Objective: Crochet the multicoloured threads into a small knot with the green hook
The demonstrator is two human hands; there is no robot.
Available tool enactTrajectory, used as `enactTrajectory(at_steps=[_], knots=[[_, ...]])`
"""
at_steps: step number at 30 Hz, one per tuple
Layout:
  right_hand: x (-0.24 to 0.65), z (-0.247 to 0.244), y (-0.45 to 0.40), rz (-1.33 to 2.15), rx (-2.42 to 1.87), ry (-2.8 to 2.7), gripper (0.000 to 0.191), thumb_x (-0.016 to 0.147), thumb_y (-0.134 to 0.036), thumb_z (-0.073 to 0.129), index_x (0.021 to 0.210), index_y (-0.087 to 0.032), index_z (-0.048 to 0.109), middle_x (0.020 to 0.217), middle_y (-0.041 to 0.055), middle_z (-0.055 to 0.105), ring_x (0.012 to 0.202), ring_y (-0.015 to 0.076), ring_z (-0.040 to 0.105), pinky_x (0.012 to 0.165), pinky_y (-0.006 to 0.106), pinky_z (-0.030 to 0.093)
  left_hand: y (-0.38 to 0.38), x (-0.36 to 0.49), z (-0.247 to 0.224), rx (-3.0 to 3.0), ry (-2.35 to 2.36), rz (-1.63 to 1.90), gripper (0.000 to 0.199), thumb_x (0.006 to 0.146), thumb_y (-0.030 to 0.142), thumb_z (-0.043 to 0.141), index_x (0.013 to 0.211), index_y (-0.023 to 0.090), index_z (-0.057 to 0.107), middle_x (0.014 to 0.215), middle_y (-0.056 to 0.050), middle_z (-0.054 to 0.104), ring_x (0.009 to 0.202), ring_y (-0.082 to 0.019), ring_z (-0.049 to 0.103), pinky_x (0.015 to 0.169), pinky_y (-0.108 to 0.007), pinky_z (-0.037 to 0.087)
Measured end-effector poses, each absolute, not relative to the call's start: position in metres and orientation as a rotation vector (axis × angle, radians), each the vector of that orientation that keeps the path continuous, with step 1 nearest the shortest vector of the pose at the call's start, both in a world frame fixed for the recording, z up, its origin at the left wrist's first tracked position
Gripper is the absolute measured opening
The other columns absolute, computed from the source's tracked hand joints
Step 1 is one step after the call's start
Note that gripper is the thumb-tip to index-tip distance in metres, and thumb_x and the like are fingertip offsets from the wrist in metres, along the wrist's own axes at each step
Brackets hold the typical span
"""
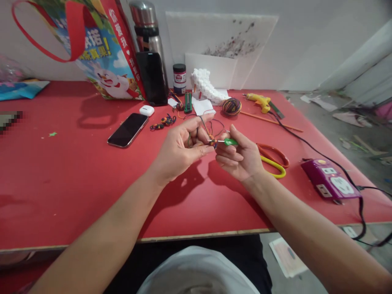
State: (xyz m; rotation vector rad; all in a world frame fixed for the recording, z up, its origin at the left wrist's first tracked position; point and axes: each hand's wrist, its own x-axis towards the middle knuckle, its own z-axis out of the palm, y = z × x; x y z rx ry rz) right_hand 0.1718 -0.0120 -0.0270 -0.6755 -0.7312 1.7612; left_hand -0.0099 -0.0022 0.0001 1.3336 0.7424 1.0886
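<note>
My right hand (241, 157) grips a crochet hook (230, 141) by its green handle, its metal shaft pointing left. The hook's tip meets a small piece of multicoloured crochet work (213, 142), pinched between the thumb and fingers of my left hand (183, 147). Dark yarn runs up over the left index finger, and loose strands loop behind both hands. Beyond them on the table lies a ball of multicoloured yarn (232, 106). A finished-looking crocheted piece (163, 121) in the same colours rests to the left of the ball.
On the red table (76, 196) lie a phone (128, 130), a white earphone case (146, 110), scissors (277, 165) and a purple power strip (329, 179) with a black cord. Behind stand a gift bag (113, 77), a flask (145, 18), an upright phone (152, 77) and a yellow glue gun (259, 101).
</note>
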Motion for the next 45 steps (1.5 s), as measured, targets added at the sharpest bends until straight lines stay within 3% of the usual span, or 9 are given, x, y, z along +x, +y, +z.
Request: enactTrajectory(at_steps=[7, 13, 22, 26, 34, 45], knots=[[0.192, -0.021, -0.008, 1.621, -0.908, -0.965, 0.065, 0.091, -0.076, 0.073, 0.065, -0.017, 0.073, 0.037, -0.0106, 0.033, 0.031, 0.0027, 0.009, 0.032, 0.019, 0.012, -0.008, -0.009, 0.007, 1.462, 0.727, 0.941, 0.058, 0.072, 0.004, 0.080, 0.128, 0.017, 0.081, 0.079, 0.003, 0.061, 0.073, -0.012, 0.056, 0.073, -0.026, 0.050], [0.197, -0.018, -0.011, 1.473, -1.006, -1.059, 0.070, 0.084, -0.083, 0.076, 0.060, -0.018, 0.070, 0.034, -0.0076, 0.036, 0.029, 0.0032, 0.015, 0.034, 0.022, 0.014, -0.009, -0.008, 0.005, 1.520, 0.748, 0.898, 0.057, 0.075, 0.005, 0.077, 0.130, 0.018, 0.081, 0.077, 0.004, 0.058, 0.068, -0.010, 0.050, 0.066, -0.025, 0.045], [0.203, -0.013, -0.017, 1.292, -1.055, -1.136, 0.063, 0.080, -0.078, 0.084, 0.062, -0.018, 0.072, 0.040, -0.0021, 0.050, 0.031, 0.0053, 0.026, 0.035, 0.024, 0.015, -0.007, -0.005, -0.001, 1.604, 0.832, 0.882, 0.062, 0.076, 0.005, 0.077, 0.137, 0.015, 0.077, 0.072, 0.005, 0.059, 0.064, -0.010, 0.052, 0.062, -0.023, 0.043], [0.203, -0.014, -0.017, 1.279, -1.079, -1.125, 0.061, 0.081, -0.077, 0.085, 0.063, -0.019, 0.072, 0.041, -0.0019, 0.052, 0.032, 0.0051, 0.026, 0.035, 0.025, 0.015, -0.007, -0.005, -0.002, 1.609, 0.845, 0.898, 0.060, 0.075, 0.003, 0.077, 0.133, 0.017, 0.079, 0.074, 0.004, 0.061, 0.064, -0.010, 0.053, 0.063, -0.024, 0.044], [0.206, -0.014, -0.016, 1.284, -1.073, -1.119, 0.059, 0.085, -0.076, 0.082, 0.068, -0.020, 0.074, 0.045, -0.0014, 0.054, 0.032, 0.0055, 0.029, 0.034, 0.025, 0.016, -0.005, -0.005, -0.003, 1.580, 0.900, 0.881, 0.072, 0.074, 0.004, 0.079, 0.145, 0.012, 0.072, 0.073, 0.005, 0.061, 0.064, -0.010, 0.052, 0.064, -0.025, 0.043], [0.206, -0.013, -0.018, 1.295, -1.046, -1.166, 0.062, 0.082, -0.078, 0.083, 0.064, -0.020, 0.072, 0.044, -0.0014, 0.054, 0.032, 0.0050, 0.028, 0.034, 0.024, 0.016, -0.005, -0.005, -0.004, 1.516, 0.847, 0.858, 0.064, 0.072, 0.004, 0.079, 0.136, 0.014, 0.078, 0.070, 0.006, 0.060, 0.063, -0.009, 0.055, 0.065, -0.024, 0.047]])
